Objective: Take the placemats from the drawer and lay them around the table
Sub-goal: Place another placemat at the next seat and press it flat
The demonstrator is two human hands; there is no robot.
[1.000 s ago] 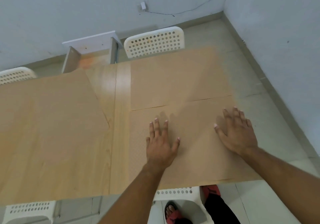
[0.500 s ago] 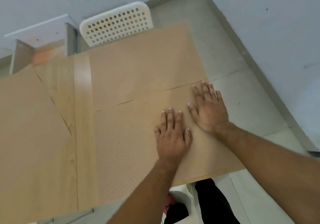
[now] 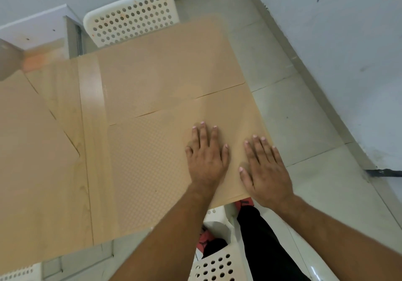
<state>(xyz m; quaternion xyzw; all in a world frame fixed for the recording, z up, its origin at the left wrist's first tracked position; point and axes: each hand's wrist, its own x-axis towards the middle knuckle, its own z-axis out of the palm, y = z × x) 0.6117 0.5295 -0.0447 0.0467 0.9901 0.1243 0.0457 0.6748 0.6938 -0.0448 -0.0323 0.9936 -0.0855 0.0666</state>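
Your right hand [image 3: 266,172] has slid back toward the near edge beside your left hand [image 3: 206,158]; all fingers [image 3: 203,136] spread flat, pressing the tan dotted rectangular placemat [image 3: 150,172] at the frame's centre on the pale wooden counter [image 3: 91,111].

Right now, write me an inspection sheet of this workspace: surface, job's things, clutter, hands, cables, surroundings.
Surface: wooden table, a bare strip showing between the mats.
Job's things: near placemat flat at the table's near right corner; far placemat beyond it, edges nearly meeting; left placemat lying askew.
Clutter: nothing seen.
Hands: left hand and right hand both flat, fingers straight, on the near placemat.
Cables: none certain; a dark strip at the wall's foot, cannot tell what.
Surroundings: far chair, white and perforated, at the far side; near chair below the near edge; tiled floor; pale wall.
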